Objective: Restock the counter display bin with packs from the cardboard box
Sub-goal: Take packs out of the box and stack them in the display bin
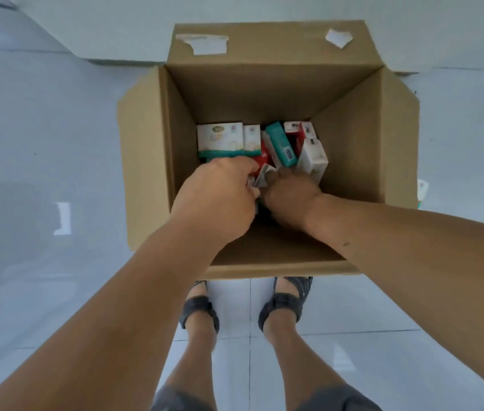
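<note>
Pale tiled floor [42, 143], with the open cardboard box [353, 143] standing on it, flaps out. Display bin not in view. Packs [279, 143] lie loose and tilted at the bottom, on the far side.

Risk: in that jumble, pulling one pack likely drags or tips its neighbours. A deep two-handed grab could also crush a carton corner, or fumble on the lift past the walls.

Left hand [220, 197]: fingers curled tight, pinching a small pack [263, 177]. Right hand [291, 197] is just beside that pack, fingertips buried among the others, so I can't tell its spread or hold.
</note>
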Demonstrator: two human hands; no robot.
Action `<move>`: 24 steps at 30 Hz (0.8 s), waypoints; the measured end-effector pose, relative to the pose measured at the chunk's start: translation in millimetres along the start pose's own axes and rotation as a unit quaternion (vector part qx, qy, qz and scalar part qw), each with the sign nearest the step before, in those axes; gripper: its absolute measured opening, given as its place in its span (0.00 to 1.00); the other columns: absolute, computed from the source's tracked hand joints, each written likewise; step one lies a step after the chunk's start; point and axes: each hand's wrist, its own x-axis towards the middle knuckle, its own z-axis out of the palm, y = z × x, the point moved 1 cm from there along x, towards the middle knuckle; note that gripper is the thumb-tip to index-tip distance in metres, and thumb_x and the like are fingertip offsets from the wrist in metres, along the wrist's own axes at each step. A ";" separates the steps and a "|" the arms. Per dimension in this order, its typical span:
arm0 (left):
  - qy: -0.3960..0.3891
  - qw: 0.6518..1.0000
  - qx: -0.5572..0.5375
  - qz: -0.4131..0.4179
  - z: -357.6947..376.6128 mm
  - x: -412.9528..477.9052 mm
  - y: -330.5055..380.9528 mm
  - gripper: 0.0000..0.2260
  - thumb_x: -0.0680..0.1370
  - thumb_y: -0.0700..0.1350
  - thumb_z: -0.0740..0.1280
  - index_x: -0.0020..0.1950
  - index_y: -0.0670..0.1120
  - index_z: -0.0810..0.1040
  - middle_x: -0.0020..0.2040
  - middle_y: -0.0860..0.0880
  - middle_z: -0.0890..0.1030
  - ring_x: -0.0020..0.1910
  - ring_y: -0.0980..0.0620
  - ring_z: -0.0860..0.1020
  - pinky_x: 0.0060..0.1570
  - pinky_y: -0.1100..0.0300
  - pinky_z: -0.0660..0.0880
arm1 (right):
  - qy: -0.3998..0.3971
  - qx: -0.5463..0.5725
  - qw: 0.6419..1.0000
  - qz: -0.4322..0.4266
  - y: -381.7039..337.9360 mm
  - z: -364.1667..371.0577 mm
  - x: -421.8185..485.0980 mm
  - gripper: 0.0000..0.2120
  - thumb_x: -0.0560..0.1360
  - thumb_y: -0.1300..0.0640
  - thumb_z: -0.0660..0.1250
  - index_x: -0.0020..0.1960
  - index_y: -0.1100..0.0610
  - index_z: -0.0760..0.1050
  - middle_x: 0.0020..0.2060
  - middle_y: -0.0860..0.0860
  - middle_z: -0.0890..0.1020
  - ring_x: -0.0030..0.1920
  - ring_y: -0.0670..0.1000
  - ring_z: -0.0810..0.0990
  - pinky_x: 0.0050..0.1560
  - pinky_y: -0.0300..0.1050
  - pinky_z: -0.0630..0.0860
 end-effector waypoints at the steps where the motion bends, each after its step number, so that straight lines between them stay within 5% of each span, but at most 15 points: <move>1: -0.002 1.000 0.003 -0.001 6.6 8.8 -1.2 0.18 0.80 0.47 0.63 0.70 0.56 0.70 0.64 0.50 0.75 0.60 0.49 0.75 0.56 0.54 0.76 | 0.003 -0.007 1.000 0.004 -1.3 5.4 10.0 0.26 0.77 0.51 0.67 0.73 0.52 0.67 0.70 0.57 0.68 0.70 0.62 0.66 0.67 0.61 0.68; 4: -0.011 1.000 0.001 -0.009 20.0 31.2 -4.5 0.19 0.80 0.47 0.64 0.71 0.58 0.68 0.65 0.50 0.74 0.61 0.49 0.74 0.58 0.52 0.76 | 0.016 0.006 1.000 0.026 -0.2 22.3 34.9 0.27 0.80 0.49 0.63 0.76 0.53 0.61 0.74 0.57 0.63 0.73 0.61 0.62 0.71 0.59 0.62; 14: -0.007 0.999 -0.042 -0.018 29.4 47.2 -12.6 0.18 0.81 0.48 0.63 0.70 0.58 0.69 0.66 0.50 0.73 0.64 0.50 0.72 0.54 0.58 0.71 | -0.032 -0.059 0.996 0.058 -5.3 46.4 66.2 0.34 0.79 0.49 0.63 0.78 0.59 0.54 0.74 0.66 0.59 0.67 0.68 0.67 0.62 0.66 0.70; 18: 0.006 0.999 -0.035 -0.003 16.0 33.3 -9.1 0.17 0.81 0.48 0.63 0.70 0.58 0.70 0.64 0.51 0.75 0.62 0.50 0.74 0.57 0.56 0.75 | 0.008 -0.015 0.997 0.076 3.4 26.8 41.6 0.35 0.75 0.45 0.67 0.76 0.55 0.59 0.69 0.62 0.67 0.66 0.63 0.69 0.61 0.61 0.69; 24: 0.035 0.999 -0.033 0.012 -13.6 -7.2 10.3 0.17 0.80 0.47 0.62 0.69 0.57 0.71 0.62 0.51 0.78 0.55 0.50 0.77 0.52 0.55 0.78 | 0.130 0.139 0.976 0.108 9.4 -31.0 -48.3 0.44 0.71 0.42 0.69 0.78 0.49 0.48 0.71 0.59 0.65 0.67 0.62 0.69 0.62 0.59 0.70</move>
